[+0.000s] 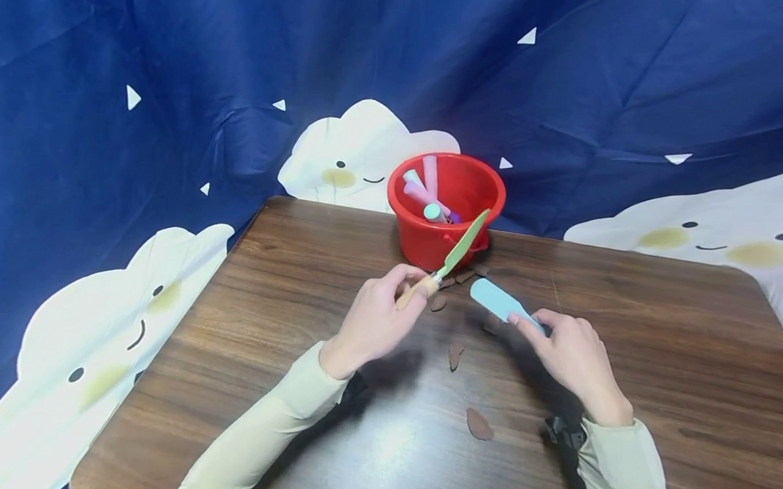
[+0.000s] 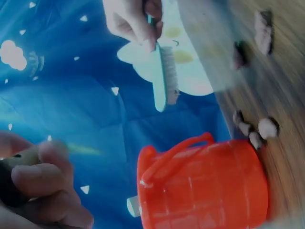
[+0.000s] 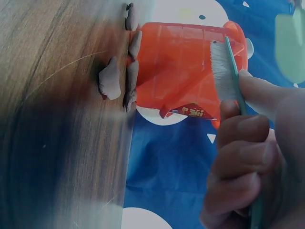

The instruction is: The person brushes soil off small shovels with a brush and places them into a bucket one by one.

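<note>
My left hand grips the wooden handle of a small trowel. The trowel's green blade points up and away, in front of the red bucket's rim in the head view. In my right hand is a light blue brush, pinched by its handle. Its pale bristles show in the right wrist view. The red bucket stands upright beyond both hands, with thick pastel sticks inside. Several flat brown pieces lie on the table, some close to the bucket's base.
The brown wooden table has its far edge just behind the bucket. A dark blue curtain with white cloud faces hangs behind it. The bucket's red handle lies against its front side.
</note>
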Motion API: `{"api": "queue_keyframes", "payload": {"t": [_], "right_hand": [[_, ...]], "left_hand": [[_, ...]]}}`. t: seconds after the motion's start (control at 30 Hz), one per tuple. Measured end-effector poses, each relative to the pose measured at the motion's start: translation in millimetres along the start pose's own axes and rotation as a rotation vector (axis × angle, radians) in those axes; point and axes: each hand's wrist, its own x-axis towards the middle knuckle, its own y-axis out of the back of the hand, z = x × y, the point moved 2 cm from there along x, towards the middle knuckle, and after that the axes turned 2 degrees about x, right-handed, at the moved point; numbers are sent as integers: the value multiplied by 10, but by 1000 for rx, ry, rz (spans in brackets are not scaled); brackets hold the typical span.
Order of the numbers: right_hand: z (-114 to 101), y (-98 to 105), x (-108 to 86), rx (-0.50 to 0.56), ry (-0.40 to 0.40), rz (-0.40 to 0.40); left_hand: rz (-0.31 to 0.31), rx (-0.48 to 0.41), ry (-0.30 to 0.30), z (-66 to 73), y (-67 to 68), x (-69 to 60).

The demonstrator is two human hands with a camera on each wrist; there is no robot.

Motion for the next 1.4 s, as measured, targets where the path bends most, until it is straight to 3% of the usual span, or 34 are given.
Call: {"api": "queue_keyframes", "payload": {"t": [0.17,0.4,0.67,0.8,1.07,1.4], "right_hand": [[25,19,-14,-5,-15,5],[50,54,-37,-5,-22,-1],[60,60,-48,-4,-29,-23],[57,75,-54,-3,-32,-19],[52,109,-67,-9,-38,-21],[43,150,-103,-14,-46,4]], "left_hand": [[22,-79,-9,23,-123,156],[132,23,-108,-5,-287,374],[86,66,-23,-37,-447,539],[90,69,-26,-25,-477,579],[121,20,-56,33,-477,694],[57,-49,-11,33,-429,749]]}}
